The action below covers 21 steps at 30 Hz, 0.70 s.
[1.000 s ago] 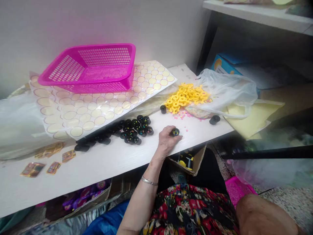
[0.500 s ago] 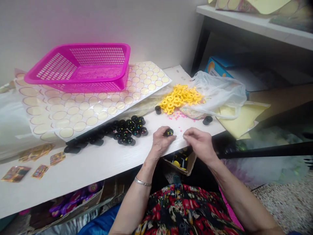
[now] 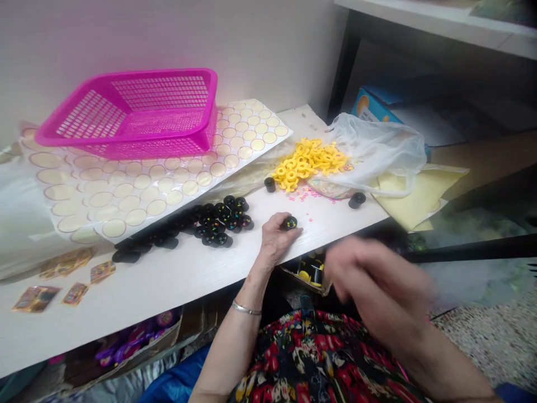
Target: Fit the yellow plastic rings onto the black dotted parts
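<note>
My left hand point(image 3: 279, 238) rests at the table's front edge, its fingers wrapped round a small black cup point(image 3: 290, 223) with bits of colour inside. Smeared by motion, my right hand point(image 3: 373, 274) is raised off the table in front of my body; its fingers cannot be made out. Small pink beads point(image 3: 308, 194) lie scattered beyond the left hand, beside a pile of yellow ring-shaped pieces point(image 3: 308, 159). To the left stand many similar black cups point(image 3: 222, 221) in a cluster, several with coloured bits in them. Single black cups stand at the back point(image 3: 269, 184) and at the right point(image 3: 357, 200).
A pink basket point(image 3: 146, 148) sits on sheets of round stickers point(image 3: 138, 196) against the wall. A clear plastic bag point(image 3: 381, 145) and yellow paper point(image 3: 413, 198) lie at the right. Small printed cards point(image 3: 36, 298) are at the left. Below the edge is a box point(image 3: 310, 274) holding black and yellow pieces.
My right hand has pulled back from beside the cup, toward my body and to the right. My left hand still holds the black cup in about the same place. The view has shifted slightly.
</note>
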Each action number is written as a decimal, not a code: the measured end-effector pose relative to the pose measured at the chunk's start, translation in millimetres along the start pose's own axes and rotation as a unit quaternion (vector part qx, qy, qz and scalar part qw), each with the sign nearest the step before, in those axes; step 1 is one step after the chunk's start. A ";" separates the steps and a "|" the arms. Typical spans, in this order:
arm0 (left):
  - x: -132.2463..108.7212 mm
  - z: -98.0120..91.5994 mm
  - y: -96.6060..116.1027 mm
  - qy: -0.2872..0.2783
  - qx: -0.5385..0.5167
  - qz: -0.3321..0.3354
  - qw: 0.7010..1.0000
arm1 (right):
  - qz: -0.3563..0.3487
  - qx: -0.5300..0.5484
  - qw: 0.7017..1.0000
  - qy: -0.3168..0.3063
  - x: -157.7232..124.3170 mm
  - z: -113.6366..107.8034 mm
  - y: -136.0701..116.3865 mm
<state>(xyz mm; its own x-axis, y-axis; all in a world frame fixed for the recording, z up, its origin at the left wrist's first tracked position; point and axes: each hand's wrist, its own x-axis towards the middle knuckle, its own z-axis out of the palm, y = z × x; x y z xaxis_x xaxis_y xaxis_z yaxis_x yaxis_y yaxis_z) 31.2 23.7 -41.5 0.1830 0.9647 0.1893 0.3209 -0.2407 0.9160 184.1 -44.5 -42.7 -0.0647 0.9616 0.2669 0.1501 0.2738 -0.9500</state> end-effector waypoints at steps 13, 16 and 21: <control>2.2 2.0 -2.0 0.012 0.006 0.009 1.000 | 0.063 -0.466 0.882 0.043 41.6 -12.0 3.6; 1.9 1.9 -0.7 0.011 0.006 0.014 1.000 | 0.042 -0.435 0.898 0.055 43.6 -10.1 -4.2; 0.6 1.6 3.6 -0.002 0.019 0.021 1.000 | -0.051 -0.299 0.952 0.041 48.6 -1.0 -29.3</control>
<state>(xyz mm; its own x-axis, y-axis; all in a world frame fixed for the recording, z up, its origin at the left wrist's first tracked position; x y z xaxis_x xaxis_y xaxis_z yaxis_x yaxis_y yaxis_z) 33.9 23.2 -38.6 0.2014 0.9533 0.2250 0.3475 -0.2843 0.8935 177.5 -5.8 -1.7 -0.0362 0.9212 0.3874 0.6841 0.3054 -0.6623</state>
